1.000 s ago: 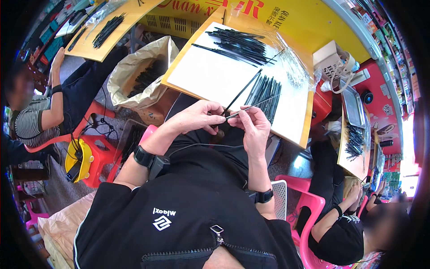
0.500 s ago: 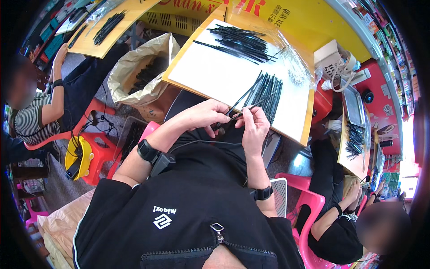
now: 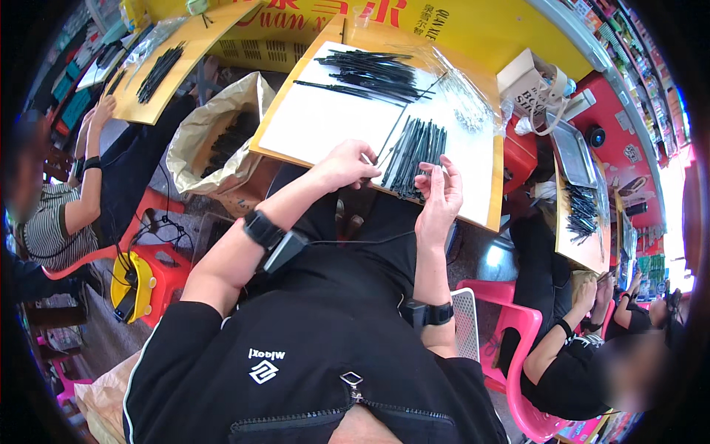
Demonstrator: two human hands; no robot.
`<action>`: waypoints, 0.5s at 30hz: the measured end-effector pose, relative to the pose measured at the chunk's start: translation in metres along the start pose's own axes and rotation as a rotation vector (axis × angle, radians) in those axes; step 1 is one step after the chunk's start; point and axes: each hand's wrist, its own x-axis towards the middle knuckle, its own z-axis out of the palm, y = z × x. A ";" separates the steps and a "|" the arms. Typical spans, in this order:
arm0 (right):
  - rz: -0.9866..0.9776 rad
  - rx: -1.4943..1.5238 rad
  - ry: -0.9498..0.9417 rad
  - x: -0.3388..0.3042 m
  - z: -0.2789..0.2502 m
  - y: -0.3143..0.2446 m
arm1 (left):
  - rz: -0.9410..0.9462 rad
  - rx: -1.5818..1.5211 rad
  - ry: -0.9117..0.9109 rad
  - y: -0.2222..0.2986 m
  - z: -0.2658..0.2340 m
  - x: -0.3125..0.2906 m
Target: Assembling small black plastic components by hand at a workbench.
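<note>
My left hand [image 3: 347, 166] is at the near edge of the white board [image 3: 333, 122], its fingers closed on one long thin black strip [image 3: 392, 133] that slants up and away from the fingertips. My right hand [image 3: 439, 194] is raised just right of it, fingers apart, with nothing visible in them. Between and beyond the hands lies a near bundle of thin black strips [image 3: 421, 152], roughly side by side. A larger, looser heap of black strips [image 3: 373, 72] covers the far part of the board.
Thin clear strips [image 3: 466, 100] lie right of the far heap. An open paper sack [image 3: 181, 159] holding black pieces stands left of the table. At right are a red stool [image 3: 520, 157] and a printed bag [image 3: 529, 81]. Other people sit at tables on both sides.
Both hands were together over a black strip at the table's edge. Now they are apart: my left hand has moved up over the board with the strip, and my right hand has opened.
</note>
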 end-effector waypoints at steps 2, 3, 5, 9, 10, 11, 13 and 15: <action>0.001 -0.065 0.041 0.002 -0.002 0.000 | 0.061 0.068 0.010 -0.016 0.014 0.031; -0.001 -0.078 0.040 0.002 -0.001 0.000 | 0.118 0.133 0.026 -0.018 0.019 0.042; -0.010 -0.086 0.049 0.004 -0.005 0.002 | 0.084 0.252 0.052 0.002 0.033 0.037; -0.025 -0.100 0.059 0.006 -0.006 0.001 | 0.290 0.521 0.282 -0.002 0.032 0.037; -0.033 -0.127 0.072 0.007 -0.008 0.001 | 0.370 0.576 0.370 -0.005 0.026 0.040; -0.040 -0.120 0.078 0.007 -0.008 0.000 | 0.340 0.589 0.372 -0.004 0.012 0.046; -0.049 -0.133 0.079 0.005 -0.010 -0.002 | 0.297 0.670 0.420 -0.006 -0.027 0.057; -0.045 -0.179 0.076 0.004 -0.009 -0.002 | 0.279 0.808 0.595 -0.012 -0.066 0.069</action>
